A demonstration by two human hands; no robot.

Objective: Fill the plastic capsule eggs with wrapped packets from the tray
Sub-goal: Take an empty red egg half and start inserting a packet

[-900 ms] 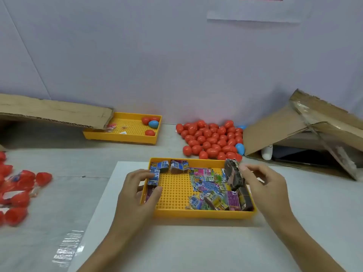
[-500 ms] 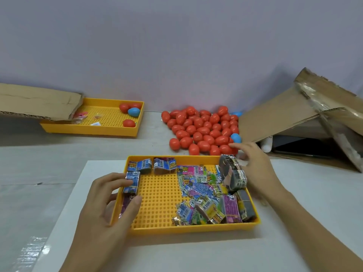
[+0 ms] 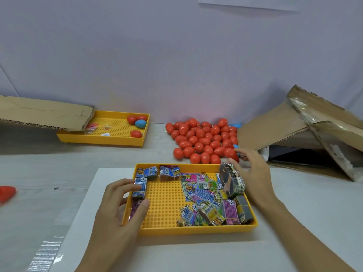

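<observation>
Near tray: yellow perforated tray [image 3: 167, 228] on a white board [image 3: 110, 193] on the counter [image 3: 39, 165], with wrapped packets [image 3: 204, 195] heaped in its right half and a few along its back and left edges.
Left hand: the left hand [image 3: 117, 211] lies over the tray's left rim, its fingers and thumb curled round a blue packet [image 3: 139, 188].
Right hand: the right hand [image 3: 253, 173] is beyond the tray's far right corner, fingers loosely spread toward the eggs (whether it touches one I cannot tell); it holds nothing.
Eggs: a pile of red capsule eggs [image 3: 202, 140], a few blue ones among them, sits on the counter just behind the tray.
Far tray: a second yellow tray [image 3: 110, 141] at back left holds a few eggs, partly under a cardboard sheet [image 3: 43, 114].
Right side: an opened cardboard box [image 3: 306, 126].
</observation>
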